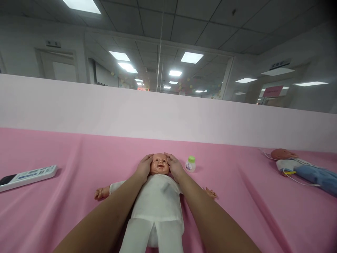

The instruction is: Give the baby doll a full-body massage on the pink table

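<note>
A baby doll (157,196) in white clothes lies on its back in the middle of the pink cloth, arms spread to both sides. Its bare head points away from me. My left hand (144,168) cups the left side of that head, and my right hand (174,166) cups the right side, with the fingers curved along it. The doll's smiling face shows between my palms. Just to the right of my right hand stands a small clear bottle (190,165) with a green cap. My forearms pass over the doll's arms and partly hide them.
Pink cloth (79,182) with soft folds covers the surface. A white, flat device (28,177) with a dark end lies at the left. At the far right lies a second doll (302,168) in white and blue, with thin white cords. A low white wall (163,114) runs behind.
</note>
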A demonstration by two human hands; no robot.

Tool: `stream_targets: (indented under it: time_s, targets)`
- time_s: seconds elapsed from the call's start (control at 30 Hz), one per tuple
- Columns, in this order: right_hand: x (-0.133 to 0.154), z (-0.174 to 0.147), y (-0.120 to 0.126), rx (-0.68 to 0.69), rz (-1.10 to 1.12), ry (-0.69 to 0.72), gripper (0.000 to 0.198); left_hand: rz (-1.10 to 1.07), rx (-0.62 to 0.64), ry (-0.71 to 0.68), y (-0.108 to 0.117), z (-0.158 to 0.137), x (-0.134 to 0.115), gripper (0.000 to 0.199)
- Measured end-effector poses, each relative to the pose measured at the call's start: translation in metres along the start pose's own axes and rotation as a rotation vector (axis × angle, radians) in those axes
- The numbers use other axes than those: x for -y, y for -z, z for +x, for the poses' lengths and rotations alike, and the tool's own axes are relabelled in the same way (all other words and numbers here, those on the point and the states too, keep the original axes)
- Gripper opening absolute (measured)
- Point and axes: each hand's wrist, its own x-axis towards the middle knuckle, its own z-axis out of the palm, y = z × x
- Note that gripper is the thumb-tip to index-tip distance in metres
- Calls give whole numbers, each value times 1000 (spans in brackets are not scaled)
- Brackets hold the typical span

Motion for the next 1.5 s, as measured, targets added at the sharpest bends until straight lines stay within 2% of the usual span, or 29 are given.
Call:
stream_targets:
  time_s: [0.13,0.23,0.33,0.53,0.87,1.03,1.13,1.2,1.27,1.33,1.4,1.47,1.5]
  targets:
    - [6,-5,2,15,5,-63,50,-67,16,105,1,-3,-6,23]
    - [15,-11,3,42,0,-161,57,-72,-2,109,1,-5,-8,23]
    - [22,-17,4,62,-7,-202,61,-80,17,106,1,-6,-8,23]
    - [25,-21,4,78,-32,-188,62,-94,74,41,3,-8,-8,38]
    - [7,-7,12,83,-17,-134,65,-73,47,41,3,-8,-8,38]
    - [2,-3,13,103,-16,-100,64,-56,87,39,3,-5,-7,38]
    - [0,-1,10,52,-84,-7,57,39,-11,-14,3,-3,-6,38]
    - [0,0,8,-4,-204,75,51,193,-103,-103,4,-5,-10,37]
    - [4,-2,6,-48,-373,146,42,373,-134,-212,6,-12,-16,34]
    - [9,-7,4,-54,-507,186,37,479,-75,-298,9,-25,-23,32]
    - [15,-17,4,6,-548,178,39,496,43,-353,12,-39,-28,35]
    - [18,-28,4,80,-527,142,52,506,126,-364,15,-50,-28,43]
    - [19,-33,4,105,-505,118,64,514,127,-353,16,-52,-27,49]
